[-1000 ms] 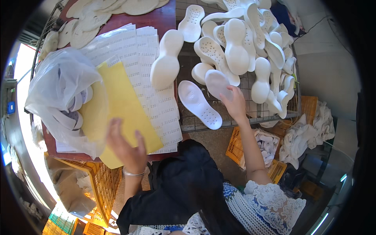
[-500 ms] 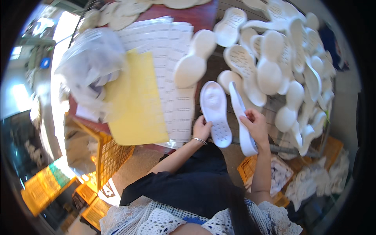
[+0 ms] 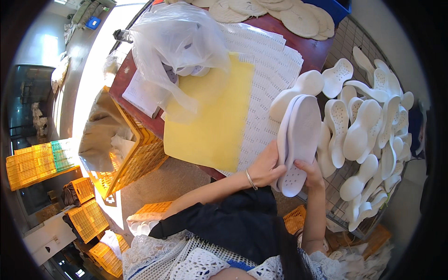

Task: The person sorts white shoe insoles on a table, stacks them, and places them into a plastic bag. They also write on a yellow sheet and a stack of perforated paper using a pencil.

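Note:
Two white shoe soles are held side by side, close together and standing lengthwise in front of me. My left hand [image 3: 269, 166] grips the left sole [image 3: 283, 128] near its lower part, fingers wrapped at its edge. My right hand [image 3: 311, 172] closes on the right sole [image 3: 305, 130], thumb on its face just above a patch of small holes. Beyond their tops lies a loose pale sole [image 3: 293, 91] at the edge of the printed sheets [image 3: 270, 60]. Many more soles [image 3: 361, 126] are heaped to the right on a wire rack [image 3: 332, 187].
On the red table [image 3: 125, 79] lie a yellow sheet [image 3: 210, 116] and a clear plastic bag [image 3: 179, 32] with white pieces inside. Round cream pads [image 3: 298, 21] are at the far edge. A yellow crate [image 3: 140, 158] stands left below the table; stacked crates [image 3: 35, 163] are farther left.
The two soles, earlier apart with one in each hand, are now together and upright between both hands. My view has turned, so the table and rack sit farther right.

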### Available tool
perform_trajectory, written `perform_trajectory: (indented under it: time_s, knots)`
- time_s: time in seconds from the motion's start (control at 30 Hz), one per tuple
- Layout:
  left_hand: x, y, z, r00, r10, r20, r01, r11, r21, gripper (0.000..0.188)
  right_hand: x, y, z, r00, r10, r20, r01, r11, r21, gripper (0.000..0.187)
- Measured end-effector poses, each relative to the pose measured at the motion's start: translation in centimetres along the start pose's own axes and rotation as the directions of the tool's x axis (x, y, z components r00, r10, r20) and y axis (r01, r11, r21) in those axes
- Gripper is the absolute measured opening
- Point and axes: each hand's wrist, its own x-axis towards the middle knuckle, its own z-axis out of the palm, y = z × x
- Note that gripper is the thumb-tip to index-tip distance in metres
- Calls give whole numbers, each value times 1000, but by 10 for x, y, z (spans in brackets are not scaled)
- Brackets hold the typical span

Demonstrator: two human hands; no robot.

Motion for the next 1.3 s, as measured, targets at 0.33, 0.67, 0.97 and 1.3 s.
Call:
perform_trajectory:
  time_s: [0.33, 0.67, 0.97, 1.3]
  knots:
    - [11, 16, -355, 467, 97, -879, 653, 632, 417, 55, 82, -58, 217, 882, -317, 348, 361, -17, -932, 56]
    - [-9, 73, -354, 552, 263, -791, -21, 953, 302, 12, 206, -27, 474, 862, -206, 463, -216, -976, -32, 36]
    - [-61, 47, -357, 565, 58, -823, 207, 956, 210, 12, 275, -20, 483, 644, -599, 475, 27, -603, -797, 50]
    - [-42, 26, -306, 501, 502, -705, 421, 571, 705, 32, 257, -32, 194, 564, -793, 230, 513, 119, -850, 7]
